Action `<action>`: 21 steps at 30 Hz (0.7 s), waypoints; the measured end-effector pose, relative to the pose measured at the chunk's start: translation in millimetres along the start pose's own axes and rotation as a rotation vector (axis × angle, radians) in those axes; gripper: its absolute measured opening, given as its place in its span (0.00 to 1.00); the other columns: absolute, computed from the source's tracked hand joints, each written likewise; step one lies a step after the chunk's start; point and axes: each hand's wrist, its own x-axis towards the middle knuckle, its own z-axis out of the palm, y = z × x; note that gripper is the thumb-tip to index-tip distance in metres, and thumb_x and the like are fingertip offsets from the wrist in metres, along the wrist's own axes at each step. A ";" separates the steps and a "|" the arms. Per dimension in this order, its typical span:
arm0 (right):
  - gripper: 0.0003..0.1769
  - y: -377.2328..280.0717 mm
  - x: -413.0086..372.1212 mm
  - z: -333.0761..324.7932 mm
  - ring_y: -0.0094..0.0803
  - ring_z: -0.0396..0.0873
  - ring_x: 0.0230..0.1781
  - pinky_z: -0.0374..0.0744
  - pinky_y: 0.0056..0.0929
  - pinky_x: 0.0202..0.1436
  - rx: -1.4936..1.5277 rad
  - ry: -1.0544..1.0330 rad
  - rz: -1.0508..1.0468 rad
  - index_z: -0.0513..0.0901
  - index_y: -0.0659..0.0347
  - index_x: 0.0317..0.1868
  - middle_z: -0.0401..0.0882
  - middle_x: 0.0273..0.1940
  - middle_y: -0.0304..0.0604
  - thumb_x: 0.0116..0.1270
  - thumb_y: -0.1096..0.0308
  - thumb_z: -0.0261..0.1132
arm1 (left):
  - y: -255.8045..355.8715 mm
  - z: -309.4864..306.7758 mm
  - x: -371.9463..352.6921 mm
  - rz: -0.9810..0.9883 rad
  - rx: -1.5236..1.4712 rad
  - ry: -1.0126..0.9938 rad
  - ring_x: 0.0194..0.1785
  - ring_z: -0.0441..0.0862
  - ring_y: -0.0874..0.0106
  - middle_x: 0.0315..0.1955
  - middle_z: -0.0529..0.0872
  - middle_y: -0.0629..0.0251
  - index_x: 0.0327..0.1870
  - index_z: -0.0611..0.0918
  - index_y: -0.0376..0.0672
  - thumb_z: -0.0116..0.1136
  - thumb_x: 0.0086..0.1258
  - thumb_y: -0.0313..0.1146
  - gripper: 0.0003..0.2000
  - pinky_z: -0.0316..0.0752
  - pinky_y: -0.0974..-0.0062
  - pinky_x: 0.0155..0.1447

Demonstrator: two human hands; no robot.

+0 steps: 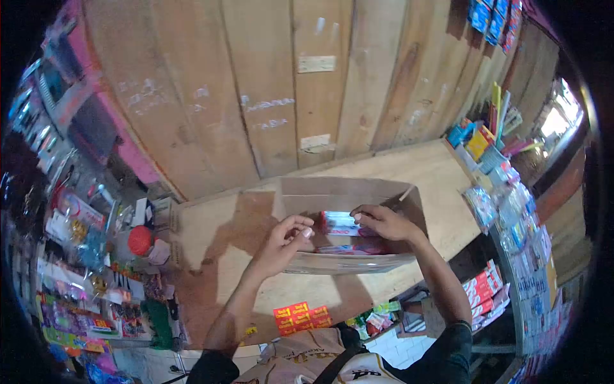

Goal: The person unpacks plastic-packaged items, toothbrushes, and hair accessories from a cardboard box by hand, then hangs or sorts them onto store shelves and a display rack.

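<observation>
An open cardboard box (348,263) stands on the wooden counter in front of me. Inside it, a white-and-red pack (341,224) with red lettering is near the middle, and a similar pack (345,249) lies along the near wall. My right hand (390,225) reaches over the box's right side, thumb and fingertips closed at the right end of the middle pack. Over the left part of the box, my left hand (284,242) is held with bent fingers apart, a small gap from that pack.
A red-and-yellow sheet of sachets (302,319) lies at the counter's near edge. Packaged goods and a red ball-like item (140,240) crowd the left. Plastic-wrapped packs (511,205) and a basket (491,159) line the right. A plank wall (262,83) rises behind the counter.
</observation>
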 end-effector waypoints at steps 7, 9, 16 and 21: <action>0.28 67.9 -30.4 2.4 0.56 0.79 0.51 0.77 0.45 0.56 -0.394 -0.115 -0.051 0.72 0.61 0.63 0.80 0.51 0.61 0.70 0.52 0.60 | -27.8 50.5 28.7 -0.098 0.543 -0.375 0.51 0.81 0.68 0.50 0.82 0.54 0.60 0.73 0.35 0.56 0.74 0.40 0.21 0.75 0.70 0.55; 0.28 71.4 -39.4 8.8 0.58 0.78 0.52 0.77 0.48 0.56 -0.433 -0.242 0.031 0.72 0.56 0.64 0.80 0.51 0.60 0.68 0.53 0.61 | -36.0 45.0 24.2 -0.119 0.479 -0.405 0.47 0.84 0.65 0.46 0.84 0.53 0.59 0.74 0.36 0.57 0.72 0.43 0.22 0.77 0.67 0.51; 0.25 56.6 -70.8 37.6 0.55 0.80 0.51 0.77 0.50 0.56 -0.548 -0.246 0.219 0.74 0.53 0.63 0.80 0.51 0.58 0.65 0.58 0.61 | -23.3 51.0 -9.8 -0.220 0.355 -0.408 0.48 0.84 0.64 0.46 0.84 0.52 0.58 0.75 0.34 0.55 0.74 0.44 0.22 0.77 0.66 0.54; 0.28 51.6 -83.7 50.9 0.54 0.81 0.51 0.79 0.49 0.55 -0.626 -0.302 0.086 0.74 0.64 0.60 0.81 0.50 0.60 0.62 0.57 0.61 | -5.6 58.3 -33.1 -0.281 0.443 -0.486 0.54 0.82 0.59 0.51 0.82 0.47 0.59 0.74 0.35 0.53 0.74 0.45 0.22 0.76 0.64 0.57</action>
